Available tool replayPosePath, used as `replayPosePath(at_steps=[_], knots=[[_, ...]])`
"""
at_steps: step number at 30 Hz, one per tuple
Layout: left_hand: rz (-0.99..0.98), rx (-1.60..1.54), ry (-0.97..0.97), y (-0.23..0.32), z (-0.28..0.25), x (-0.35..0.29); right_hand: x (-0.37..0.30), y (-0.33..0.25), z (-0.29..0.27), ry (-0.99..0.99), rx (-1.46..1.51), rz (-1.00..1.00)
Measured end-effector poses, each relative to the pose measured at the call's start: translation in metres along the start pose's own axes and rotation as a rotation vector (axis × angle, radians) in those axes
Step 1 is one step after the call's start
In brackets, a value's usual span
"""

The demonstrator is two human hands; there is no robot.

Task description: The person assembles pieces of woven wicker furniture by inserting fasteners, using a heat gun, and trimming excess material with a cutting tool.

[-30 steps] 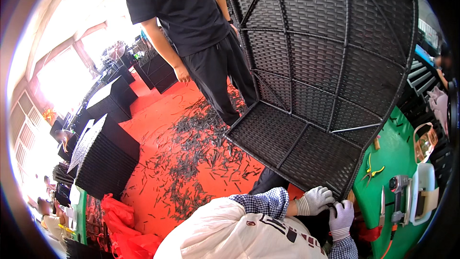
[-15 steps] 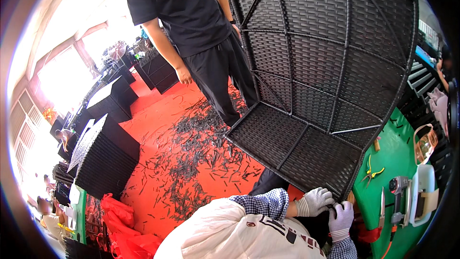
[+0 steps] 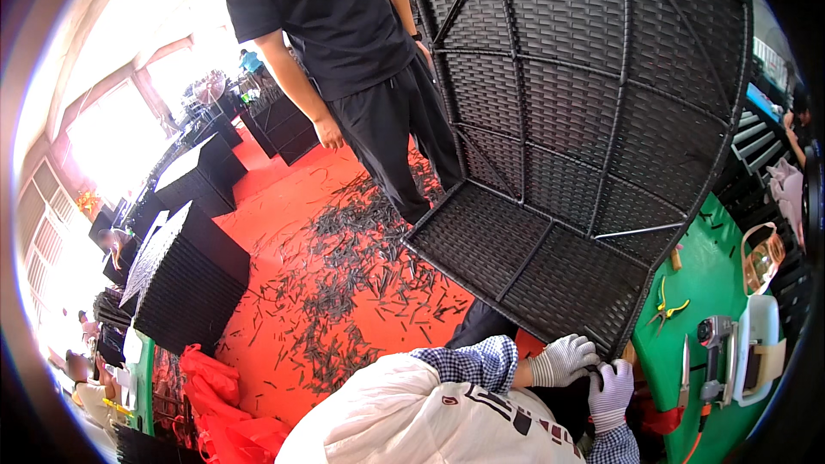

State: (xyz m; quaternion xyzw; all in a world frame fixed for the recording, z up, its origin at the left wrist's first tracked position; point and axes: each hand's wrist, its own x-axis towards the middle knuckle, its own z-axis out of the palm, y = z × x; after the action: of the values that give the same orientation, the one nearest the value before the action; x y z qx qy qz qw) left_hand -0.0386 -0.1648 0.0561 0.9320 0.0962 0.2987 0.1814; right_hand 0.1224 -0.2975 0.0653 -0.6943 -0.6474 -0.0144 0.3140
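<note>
A large black woven wicker furniture piece [image 3: 567, 120] stands tilted in front of me, its framed inner side facing me. Its lower panel [image 3: 533, 266] narrows to a near corner close to my hands. At that corner my left hand [image 3: 565, 363], in a striped glove, is closed with fingers curled. My right hand [image 3: 611, 391], gloved alike, is closed just beside it, fingertips against the same corner. Something small and dark lies between the fingertips; whether it is a wicker strand or the edge itself cannot be made out.
A person in black [image 3: 335, 60] stands beyond the wicker piece. Black offcuts [image 3: 344, 266] litter the red floor. On the green surface at right lie yellow-handled pliers [image 3: 667, 308], scissors [image 3: 685, 375], a power tool [image 3: 713, 361] and a pale plastic bin [image 3: 759, 344]. Black wicker boxes [image 3: 193, 279] stand left.
My hands stay at the corner with almost no visible movement. The wicker piece holds its place. Far back, a person in blue has come into sight.
</note>
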Motion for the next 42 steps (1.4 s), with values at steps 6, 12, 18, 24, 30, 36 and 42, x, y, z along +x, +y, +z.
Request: replayPosePath(at_steps=[6,12,18,24,30,36,42], knots=[[0.000,0.008,-0.001,-0.0006,-0.0001,-0.0004,0.0029,-0.0045,-0.0021,0.032,-0.012,-0.023],[0.002,0.001,-0.003,-0.0002,-0.0020,-0.0008,0.0009,-0.0040,0.0004,0.007,0.000,0.011],[-0.011,0.001,-0.008,0.0018,-0.0036,-0.0008,-0.0002,-0.0073,-0.0007,0.014,0.009,0.021],[-0.004,-0.002,-0.013,0.0015,-0.0057,-0.0012,-0.0008,-0.0074,0.0017,0.036,0.016,-0.001],[0.033,0.004,-0.011,0.0003,-0.0088,0.0000,-0.0005,-0.0051,-0.0045,-0.011,0.053,-0.009],[0.036,0.045,0.021,0.0026,-0.0044,-0.0018,-0.0016,-0.0025,-0.0031,-0.035,0.058,-0.027],[0.028,0.024,-0.005,0.0042,-0.0021,-0.0042,-0.0062,-0.0084,-0.0028,0.003,0.047,-0.019]])
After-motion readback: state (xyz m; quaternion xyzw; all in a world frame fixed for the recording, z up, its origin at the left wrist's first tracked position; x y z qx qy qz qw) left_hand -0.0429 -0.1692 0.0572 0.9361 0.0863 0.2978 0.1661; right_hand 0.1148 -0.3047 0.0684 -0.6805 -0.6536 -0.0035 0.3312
